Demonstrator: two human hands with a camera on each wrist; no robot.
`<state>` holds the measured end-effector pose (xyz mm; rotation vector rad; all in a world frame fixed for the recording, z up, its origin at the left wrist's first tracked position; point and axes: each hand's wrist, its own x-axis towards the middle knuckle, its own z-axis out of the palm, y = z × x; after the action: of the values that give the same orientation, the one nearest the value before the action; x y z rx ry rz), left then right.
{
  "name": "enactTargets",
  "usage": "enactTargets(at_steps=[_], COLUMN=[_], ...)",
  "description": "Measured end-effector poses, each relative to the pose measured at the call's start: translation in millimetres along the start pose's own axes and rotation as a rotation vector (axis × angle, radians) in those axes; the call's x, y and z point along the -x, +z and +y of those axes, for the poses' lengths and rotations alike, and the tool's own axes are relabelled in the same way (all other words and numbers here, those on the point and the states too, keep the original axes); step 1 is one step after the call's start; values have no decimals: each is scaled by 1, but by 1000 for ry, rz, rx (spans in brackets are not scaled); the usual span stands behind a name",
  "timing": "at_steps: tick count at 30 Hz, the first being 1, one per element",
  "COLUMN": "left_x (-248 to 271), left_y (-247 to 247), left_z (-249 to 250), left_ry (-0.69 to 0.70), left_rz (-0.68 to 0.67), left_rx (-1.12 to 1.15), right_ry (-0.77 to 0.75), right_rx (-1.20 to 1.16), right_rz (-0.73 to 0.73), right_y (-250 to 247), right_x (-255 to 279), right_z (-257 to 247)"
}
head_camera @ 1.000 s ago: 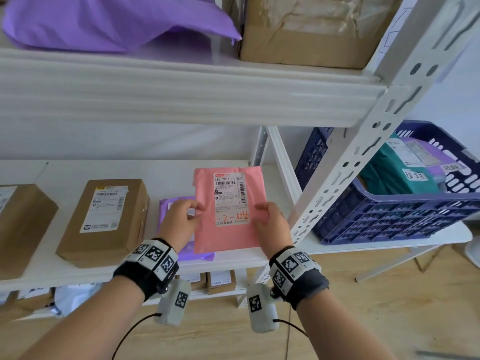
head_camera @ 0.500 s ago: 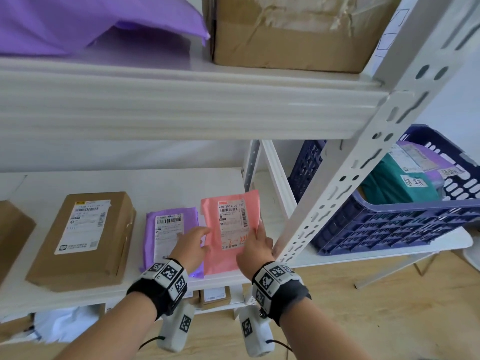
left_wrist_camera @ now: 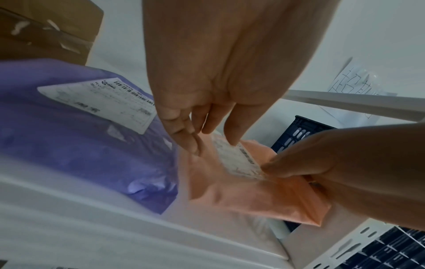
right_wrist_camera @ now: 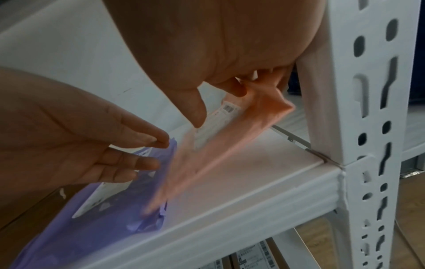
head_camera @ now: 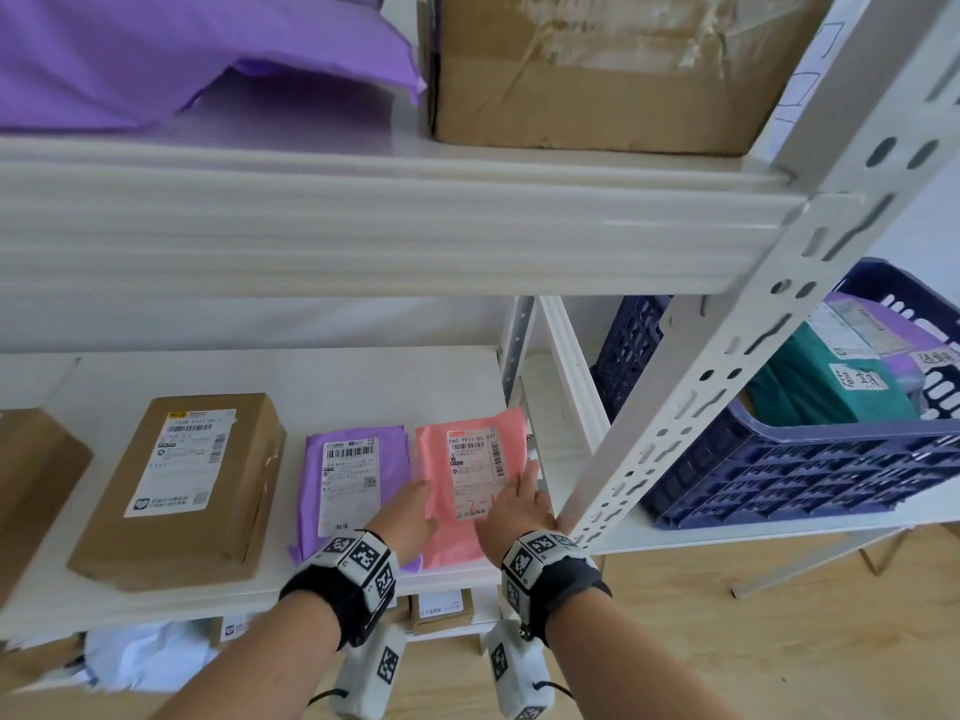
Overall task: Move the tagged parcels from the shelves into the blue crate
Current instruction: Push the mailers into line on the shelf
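- Lying on the middle shelf (head_camera: 363, 376) at its right end, the pink parcel (head_camera: 462, 491) sits label-up, just beside the purple parcel (head_camera: 353, 485) on its left and near the white upright post (head_camera: 691, 407).
- Right hand (head_camera: 514, 511) grips the pink parcel's right edge: in the right wrist view the thumb presses on the label while curled fingers (right_wrist_camera: 236, 87) pinch the rim, lifting that corner off the shelf.
- Left hand (head_camera: 410, 517) is at the parcel's left edge, fingers (left_wrist_camera: 188, 142) straight & relaxed, tips touching the pink film, not clasping it.
- Brown box (head_camera: 176, 485) stands left of the purple parcel; another brown box shows at the far left edge.
- Blue crate (head_camera: 779, 459) is right of the post, on a table-like white surface, w/ a green parcel (head_camera: 821, 387) and purple ones inside.
- Top shelf carries a big purple bag (head_camera: 182, 54) and a large cardboard box (head_camera: 597, 70).
- Lower shelf: small labelled boxes, partly hidden.
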<state>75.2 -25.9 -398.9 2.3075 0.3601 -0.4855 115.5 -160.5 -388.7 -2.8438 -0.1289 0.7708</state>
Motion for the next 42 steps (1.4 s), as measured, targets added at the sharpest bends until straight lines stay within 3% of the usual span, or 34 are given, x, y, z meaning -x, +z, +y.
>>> enactTargets(at_steps=[5, 14, 19, 27, 34, 42], left_x=[3, 19, 16, 16, 17, 37], left_y=[4, 18, 27, 36, 23, -6], left_z=[0, 3, 8, 7, 7, 11], left_ry=[-16, 43, 1, 5, 34, 81], left_rz=[-13, -124, -200, -189, -51, 171], left_rx=[23, -61, -101, -100, 57, 66], right_ry=[-2, -237, -226, -267, -279, -357], right_rx=[79, 92, 102, 104, -62, -183], right_rz=[-19, -150, -257, -255, -155, -5], right_y=[0, 17, 25, 30, 21, -4], right_x=[0, -4, -6, -9, -9, 7], right_z=[4, 8, 12, 21, 23, 7])
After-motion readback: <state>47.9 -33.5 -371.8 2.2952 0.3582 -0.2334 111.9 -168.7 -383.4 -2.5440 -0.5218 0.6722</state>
